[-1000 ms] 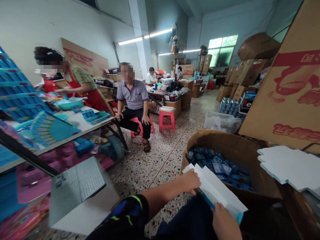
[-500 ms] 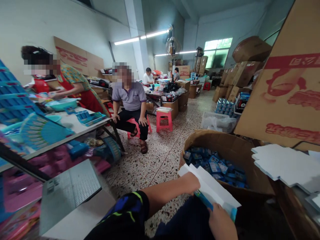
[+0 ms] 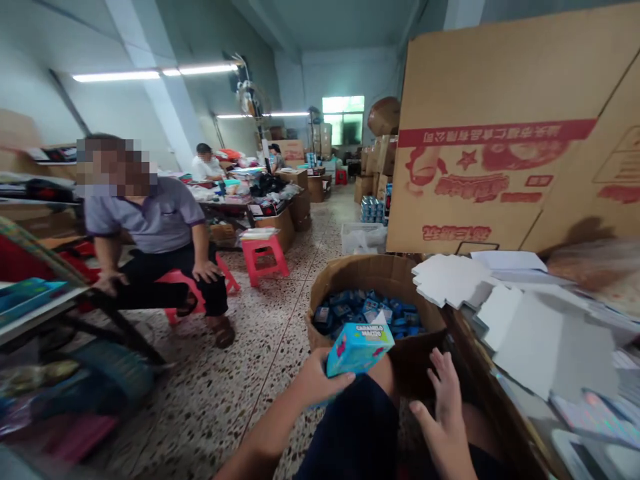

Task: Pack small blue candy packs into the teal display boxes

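Note:
My left hand grips a light-blue printed box above my knees. The box stands open in shape, with a white flap sticking up at its far end. To its right, my right hand is raised with fingers spread and holds nothing. Just beyond the box is a large round cardboard bin with many small blue boxes inside. Flat white card blanks lie stacked on the table at the right, beyond my right hand.
A seated person is at the left, beside a table edge. A pink stool stands on the speckled floor. Large printed cardboard rises behind the right table. Two people sit farther back.
The view has swung right. The white-and-blue card that both hands held now shows as a box shape in my left hand. My right hand has let go and opened.

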### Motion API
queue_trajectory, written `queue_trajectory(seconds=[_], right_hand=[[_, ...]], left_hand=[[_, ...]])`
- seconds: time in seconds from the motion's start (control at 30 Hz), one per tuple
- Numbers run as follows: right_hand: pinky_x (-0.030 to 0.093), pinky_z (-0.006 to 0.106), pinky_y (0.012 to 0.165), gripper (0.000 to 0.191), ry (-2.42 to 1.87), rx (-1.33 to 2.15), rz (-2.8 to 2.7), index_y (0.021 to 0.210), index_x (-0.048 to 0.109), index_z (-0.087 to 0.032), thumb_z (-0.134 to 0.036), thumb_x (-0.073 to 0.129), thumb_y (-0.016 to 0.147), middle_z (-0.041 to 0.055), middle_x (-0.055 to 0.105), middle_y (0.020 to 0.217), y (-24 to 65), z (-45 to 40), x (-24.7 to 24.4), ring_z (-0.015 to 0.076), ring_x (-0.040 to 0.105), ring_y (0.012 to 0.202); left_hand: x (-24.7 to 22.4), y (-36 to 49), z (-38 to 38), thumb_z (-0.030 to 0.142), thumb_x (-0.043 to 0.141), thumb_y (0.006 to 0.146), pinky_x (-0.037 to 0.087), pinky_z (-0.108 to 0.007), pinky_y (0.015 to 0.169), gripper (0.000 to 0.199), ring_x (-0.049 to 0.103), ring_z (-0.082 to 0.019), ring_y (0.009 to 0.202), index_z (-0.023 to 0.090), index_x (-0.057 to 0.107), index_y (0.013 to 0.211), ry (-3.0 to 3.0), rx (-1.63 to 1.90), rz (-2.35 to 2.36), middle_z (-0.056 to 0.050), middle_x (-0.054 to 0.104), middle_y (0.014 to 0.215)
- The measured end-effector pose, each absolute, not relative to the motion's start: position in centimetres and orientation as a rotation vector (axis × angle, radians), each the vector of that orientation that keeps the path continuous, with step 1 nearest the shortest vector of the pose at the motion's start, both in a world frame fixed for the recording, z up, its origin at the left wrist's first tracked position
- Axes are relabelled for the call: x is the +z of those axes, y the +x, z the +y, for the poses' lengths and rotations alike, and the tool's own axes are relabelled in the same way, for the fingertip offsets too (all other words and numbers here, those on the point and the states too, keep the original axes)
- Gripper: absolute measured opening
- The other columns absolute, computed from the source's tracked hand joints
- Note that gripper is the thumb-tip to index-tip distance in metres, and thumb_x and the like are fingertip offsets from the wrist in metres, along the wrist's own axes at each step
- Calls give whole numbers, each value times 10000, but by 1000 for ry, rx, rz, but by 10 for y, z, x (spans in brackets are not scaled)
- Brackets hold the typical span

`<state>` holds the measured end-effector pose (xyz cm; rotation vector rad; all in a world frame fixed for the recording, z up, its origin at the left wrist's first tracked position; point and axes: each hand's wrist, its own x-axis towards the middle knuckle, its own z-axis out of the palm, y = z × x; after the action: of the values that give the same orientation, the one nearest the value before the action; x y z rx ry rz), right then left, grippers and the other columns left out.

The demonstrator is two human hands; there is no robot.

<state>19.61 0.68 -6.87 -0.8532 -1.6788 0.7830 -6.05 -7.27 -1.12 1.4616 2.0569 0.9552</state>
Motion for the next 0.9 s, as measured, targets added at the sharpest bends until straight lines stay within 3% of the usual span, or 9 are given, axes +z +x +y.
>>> queue_trajectory(seconds=[0.1, 0.23, 0.33, 0.47, 0.5, 0.57, 0.67, 0.77, 0.9], right_hand=[[442, 533, 1142, 1062, -643, 1188, -1668, 1625, 191, -208, -794, 609, 844, 213, 352, 1628, 186, -8, -50, 369, 386, 1500], [541, 458, 1018, 829, -683, 1386, -1664, 1519, 394, -236, -569, 750, 849, 162, 598, 1420, 171, -22, -29, 328, 625, 1259], [503, 486, 1041, 704, -871, 966, -1814, 1434, 481, -201, -470, 745, 840, 157, 619, 1349, 174, -2, -16, 343, 603, 1223], [447, 498, 983, 530, -1249, 304, -2279, 1359, 561, -120, -175, 620, 835, 181, 651, 1212, 179, 39, -16, 364, 564, 1137], [441, 473, 957, 552, -1287, 268, -2416, 1368, 559, -117, -109, 587, 817, 172, 658, 1200, 176, 43, -19, 351, 568, 1113], [430, 419, 940, 578, -1192, 341, -2687, 1372, 563, -131, -73, 585, 798, 148, 664, 1216, 163, 38, -27, 322, 576, 1105], [431, 363, 939, 496, -924, 515, -2909, 1342, 598, -152, -143, 624, 847, 123, 673, 1212, 134, 12, -37, 289, 590, 1112], [434, 377, 960, 506, -885, 532, -2919, 1350, 600, -156, -140, 632, 845, 132, 626, 1277, 116, -8, -41, 300, 565, 1163], [398, 425, 1055, 534, -932, 581, -2775, 1302, 625, -173, -214, 732, 780, 131, 556, 1305, 124, -10, -41, 328, 506, 1237]], left_hand=[[-11, -37, -77, 595, 863, 647, 576, -440, 937, 689, 722, -336, 1057, 132, 691, 1127, 1274, 1261, 1377, -135, 762, 1087], [-7, -2, -54, 632, 921, 587, 576, -475, 961, 859, 720, -352, 1092, 159, 640, 1247, 1131, 1341, 895, -153, 749, 1149], [-5, 1, -35, 647, 931, 555, 566, -505, 983, 937, 707, -352, 1113, 179, 573, 1284, 1064, 1536, 1077, -170, 716, 1206], [2, -19, -37, 506, 862, 732, 448, -545, 1140, 847, 539, -346, 1377, 221, 456, 1419, 1331, 1981, 1806, -189, 541, 1457], [2, -26, -42, 469, 849, 756, 393, -562, 1184, 795, 486, -349, 1426, 227, 473, 1414, 1563, 1908, 1943, -178, 518, 1484], [-3, -38, -51, 470, 878, 715, 331, -568, 1220, 743, 466, -361, 1434, 240, 554, 1343, 2068, 1346, 1978, -141, 563, 1445], [-24, -47, -58, 457, 960, 564, 471, -481, 1068, 709, 616, -340, 1206, 221, 631, 1147, 2148, 477, 1895, -91, 674, 1212], [-49, -52, -58, 418, 980, 535, 511, -419, 901, 590, 638, -308, 1020, 190, 607, 930, 2007, 321, 2037, -76, 668, 1032], [-64, -63, -54, 469, 971, 576, 495, -449, 921, 544, 602, -305, 1023, 196, 578, 834, 2141, 414, 2082, -70, 646, 1008]])
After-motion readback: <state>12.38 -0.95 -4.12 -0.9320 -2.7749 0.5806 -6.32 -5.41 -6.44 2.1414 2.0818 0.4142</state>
